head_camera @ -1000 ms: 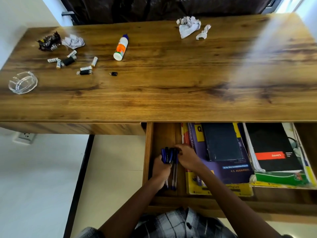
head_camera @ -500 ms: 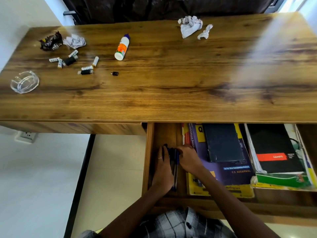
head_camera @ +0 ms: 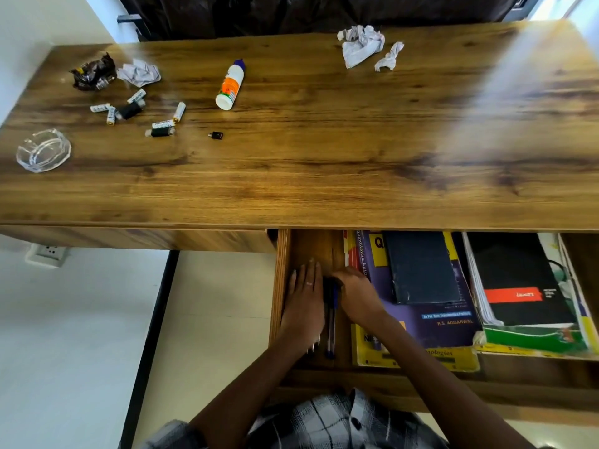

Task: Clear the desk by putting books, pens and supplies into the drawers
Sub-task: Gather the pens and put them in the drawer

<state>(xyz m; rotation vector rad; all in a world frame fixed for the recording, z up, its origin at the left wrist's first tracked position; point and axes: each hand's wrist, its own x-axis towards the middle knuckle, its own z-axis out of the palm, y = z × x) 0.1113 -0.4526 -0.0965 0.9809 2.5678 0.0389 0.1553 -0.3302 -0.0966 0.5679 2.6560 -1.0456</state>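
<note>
Pens (head_camera: 331, 314) lie in the open drawer's (head_camera: 279, 286) left gap beside stacked books (head_camera: 418, 322). Left hand (head_camera: 304, 306), fingers straight, rests flat on them, likely corralling them; right hand (head_camera: 356, 294) curls over their caps. Glue bottle (head_camera: 230, 85) and batteries (head_camera: 136, 111) remain on the surface (head_camera: 324, 157).

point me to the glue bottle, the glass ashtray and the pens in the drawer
glue bottle (head_camera: 229, 85), head view, on its orange label.
glass ashtray (head_camera: 43, 150), head view, on its centre.
pens (head_camera: 331, 325), head view, on a clear barrel between the hands.
</note>
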